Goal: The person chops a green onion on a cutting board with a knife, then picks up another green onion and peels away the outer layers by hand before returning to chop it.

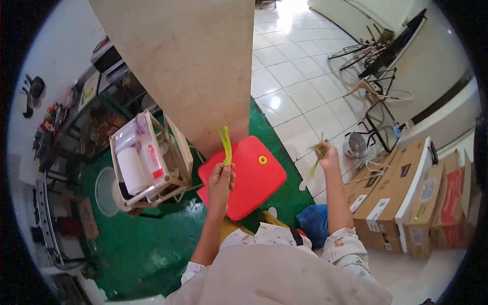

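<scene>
**Stalks held up in both hands above a red stool**

Head view: the left hand point(220, 179) is raised at the near centre, its fingers point(225, 172) clenched around the lower end of a green stalk point(225, 144). The two pale leaf tips stand upright and free above the fist. That low grip probably keeps the tender upper part from being crushed. The right hand point(329, 155) is lifted further right and slightly farther off. Its fingers are closed on a thinner green strip point(318, 158) that hangs slanting down past the palm. How tight that pinch is cannot be told at this size. The hands are well apart, so the two pieces seem to be kept separate, each clear of the other.

Directly below and between the arms lies a red stool point(254, 190), partly tucked under the edge of a large beige surface point(188, 66) that fills the far left centre. Its right edge runs straight down to just beside the stalk's tips, so room on that side is tight. Left of the stool, a wire rack point(175, 180) holding white bottles stands on the green floor point(152, 244).

To the right, white tiles point(300, 91) give open room stretching far. Cardboard boxes point(391, 203) close off the near right, a blue bag point(311, 223) lies beside the right forearm, and a metal pot point(354, 146) sits just past the right hand.
</scene>
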`<state>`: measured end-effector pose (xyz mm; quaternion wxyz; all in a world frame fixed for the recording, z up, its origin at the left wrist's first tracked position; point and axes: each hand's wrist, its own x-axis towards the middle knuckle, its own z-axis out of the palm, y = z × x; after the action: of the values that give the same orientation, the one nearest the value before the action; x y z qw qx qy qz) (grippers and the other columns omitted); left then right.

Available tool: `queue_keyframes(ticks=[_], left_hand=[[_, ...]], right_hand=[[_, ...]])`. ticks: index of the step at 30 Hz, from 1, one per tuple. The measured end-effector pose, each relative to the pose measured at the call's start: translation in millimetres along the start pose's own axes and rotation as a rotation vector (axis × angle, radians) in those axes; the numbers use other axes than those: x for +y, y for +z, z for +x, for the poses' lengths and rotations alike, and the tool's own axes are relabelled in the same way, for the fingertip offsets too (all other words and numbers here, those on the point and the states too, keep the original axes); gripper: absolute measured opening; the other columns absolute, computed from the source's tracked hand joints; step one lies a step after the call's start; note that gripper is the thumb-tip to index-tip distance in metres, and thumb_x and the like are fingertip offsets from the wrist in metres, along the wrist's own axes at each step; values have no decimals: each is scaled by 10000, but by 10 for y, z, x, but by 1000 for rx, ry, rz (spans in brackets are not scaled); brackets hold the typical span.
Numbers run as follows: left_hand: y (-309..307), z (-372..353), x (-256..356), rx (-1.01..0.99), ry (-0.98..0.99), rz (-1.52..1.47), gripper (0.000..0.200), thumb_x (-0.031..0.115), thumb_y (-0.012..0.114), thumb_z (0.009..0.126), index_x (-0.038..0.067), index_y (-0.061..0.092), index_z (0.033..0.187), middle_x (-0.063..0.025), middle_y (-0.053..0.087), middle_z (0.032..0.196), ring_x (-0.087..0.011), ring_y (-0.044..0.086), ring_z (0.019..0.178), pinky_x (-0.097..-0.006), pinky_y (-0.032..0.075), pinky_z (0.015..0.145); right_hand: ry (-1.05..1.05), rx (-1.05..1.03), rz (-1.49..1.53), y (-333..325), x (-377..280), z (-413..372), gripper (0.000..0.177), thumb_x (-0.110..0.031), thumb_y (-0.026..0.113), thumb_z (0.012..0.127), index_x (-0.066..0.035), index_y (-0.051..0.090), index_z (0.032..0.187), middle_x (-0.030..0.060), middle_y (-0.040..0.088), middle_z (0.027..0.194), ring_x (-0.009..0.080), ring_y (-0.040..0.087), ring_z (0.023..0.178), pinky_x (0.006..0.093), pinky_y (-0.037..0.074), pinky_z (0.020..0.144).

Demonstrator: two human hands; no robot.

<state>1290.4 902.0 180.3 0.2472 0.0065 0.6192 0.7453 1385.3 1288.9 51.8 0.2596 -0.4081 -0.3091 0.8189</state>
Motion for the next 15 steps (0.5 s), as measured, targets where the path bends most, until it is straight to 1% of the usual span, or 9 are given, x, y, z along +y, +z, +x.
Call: queue_keyframes(ticks=[2, 3, 5, 8, 9, 10, 12, 13, 15], left_hand=[[-30, -51, -135, 68, -73, -83, 157, 236, 493, 965, 103, 574, 979, 43, 520, 709, -23, 438, 537, -169, 324, 450], [-58, -93, -167, 83, -84, -85, 157, 236, 493, 965, 103, 574, 979, 43, 520, 709, -23, 438, 537, -169, 324, 450], [-159, -170, -224, 155, -74, -60, 163, 253, 495, 965, 110, 572, 971, 37, 531, 709, -28, 448, 534, -170, 323, 444], [-437, -214, -330, 254, -73, -88, 165, 260, 493, 966, 115, 572, 967, 36, 531, 708, -31, 450, 534, -172, 324, 441], [-574, -223, -375, 272, -64, -99, 161, 254, 495, 967, 111, 571, 958, 33, 527, 704, -36, 450, 528, -176, 326, 432], [-687, -252, -415, 273, -74, -102, 161, 254, 495, 967, 111, 571, 958, 33, 527, 704, -36, 450, 528, -176, 326, 432], [-875, -286, -471, 359, -96, -118, 163, 241, 494, 969, 96, 565, 953, 28, 519, 699, -41, 449, 524, -179, 325, 424], [-943, -331, -483, 370, -70, -154, 169, 230, 488, 973, 78, 562, 961, 20, 513, 701, -44, 445, 525, -178, 321, 420], [-1095, -416, -544, 369, -64, -150, 173, 227, 487, 973, 71, 561, 966, 16, 512, 704, -45, 443, 526, -178, 321, 420]], right_hand=[[39, -128, -2, -54, 219, -28, 121, -105, 542, 849, -28, 543, 943, 112, 604, 820, 261, 611, 800, 419, 516, 737], [55, -127, -13, 7, 283, -78, 121, -105, 542, 849, -28, 543, 943, 112, 604, 820, 261, 611, 800, 419, 516, 737], [94, -148, 75, 225, 313, -252, 202, -41, 503, 862, -39, 454, 1058, 148, 576, 875, 297, 600, 828, 492, 522, 746], [47, -241, 95, 452, 362, -384, 201, -27, 482, 883, -39, 427, 1075, 152, 556, 888, 309, 599, 833, 532, 521, 800], [39, -252, 112, 504, 384, -413, 183, -32, 492, 888, -46, 433, 1060, 132, 550, 855, 287, 597, 815, 497, 532, 761], [42, -244, 104, 516, 415, -437, 183, -32, 492, 888, -46, 433, 1060, 132, 550, 855, 287, 597, 815, 497, 532, 761], [43, -238, 99, 552, 451, -441, 176, -39, 509, 892, -50, 441, 1054, 114, 548, 846, 230, 580, 742, 400, 534, 661], [44, -234, 97, 535, 468, -392, 176, -39, 509, 892, -50, 441, 1054, 114, 548, 846, 230, 580, 742, 400, 534, 661], [57, -283, 108, 486, 515, -366, 173, -40, 525, 889, -54, 450, 1043, 105, 551, 846, 174, 542, 667, 304, 484, 554]])
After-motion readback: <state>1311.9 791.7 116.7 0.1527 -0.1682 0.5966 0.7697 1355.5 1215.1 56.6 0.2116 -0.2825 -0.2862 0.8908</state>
